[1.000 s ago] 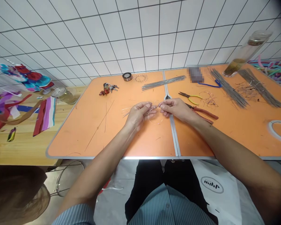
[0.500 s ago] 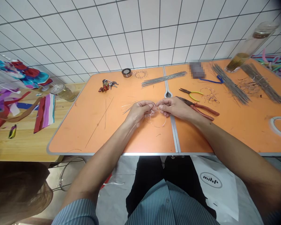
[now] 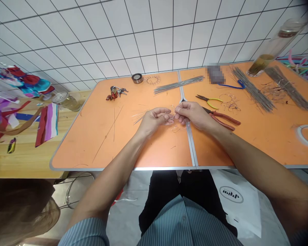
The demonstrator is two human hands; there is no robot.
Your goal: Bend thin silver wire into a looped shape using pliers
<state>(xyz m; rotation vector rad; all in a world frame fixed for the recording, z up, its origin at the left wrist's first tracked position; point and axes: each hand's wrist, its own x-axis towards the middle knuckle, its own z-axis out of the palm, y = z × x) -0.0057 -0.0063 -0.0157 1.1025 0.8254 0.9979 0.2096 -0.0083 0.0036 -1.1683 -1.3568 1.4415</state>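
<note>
Over the middle of the orange table [image 3: 97, 143], my left hand [image 3: 152, 120] and my right hand [image 3: 192, 114] meet with fingers pinched on a thin silver wire loop [image 3: 170, 120]. The loop is bent into small curls between my fingertips. A fan of loose thin wires [image 3: 139, 116] lies just left of my left hand. Red-handled pliers [image 3: 222, 119] rest right beside my right wrist.
Yellow-handled pliers [image 3: 209, 99], a bundle of straight wires [image 3: 178, 84], a tape roll [image 3: 137, 78] and keys [image 3: 115, 92] lie farther back. More wire bundles [image 3: 251, 89] and a tall glass jar [image 3: 274, 44] are at the right. Coloured ribbons [image 3: 47, 123] cover the wooden table at the left. Another person's head [image 3: 17, 208] shows at lower left.
Both hands stayed pinched on the wire and drew closer together. The loop looked round and hung below the fingers; now it is tighter and more twisted between them.
</note>
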